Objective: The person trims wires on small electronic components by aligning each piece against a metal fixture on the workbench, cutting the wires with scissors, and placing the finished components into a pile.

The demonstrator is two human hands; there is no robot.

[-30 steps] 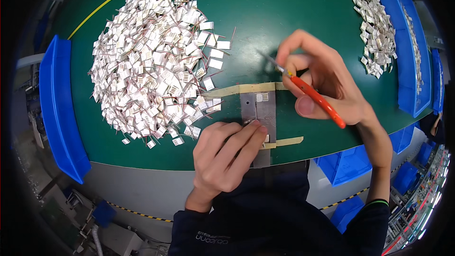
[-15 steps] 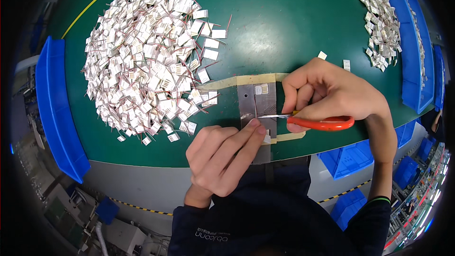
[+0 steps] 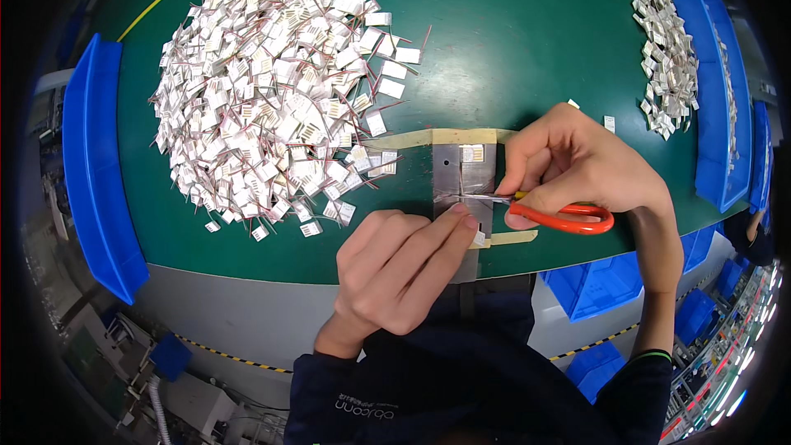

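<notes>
My right hand [image 3: 581,165] is closed round small scissors [image 3: 568,218] with red handles and a yellow part. Their thin metal blades point left across a grey metal plate [image 3: 445,181]. With thumb and fingertips pressed together, my left hand [image 3: 404,264] pinches thin wires [image 3: 461,177] just below the blade tips. Those wires run down beside a small white connector piece [image 3: 472,153] with gold contacts, lying on the plate's upper part. Another white piece [image 3: 479,238] shows partly beside my left fingertips. What exactly lies between the blades is too small to tell.
A large heap of white wired connectors [image 3: 264,91] covers the left of the green table [image 3: 511,41]. A smaller pile [image 3: 666,49] lies at the far right. Blue bins stand at the left edge [image 3: 95,173] and right edge [image 3: 713,82]. Beige tape [image 3: 404,140] crosses the plate.
The view has shifted slightly, so the heap and plate appear farther right. Both hands keep nearly the same grip and place at the plate; the scissor blades remain by the left fingertips.
</notes>
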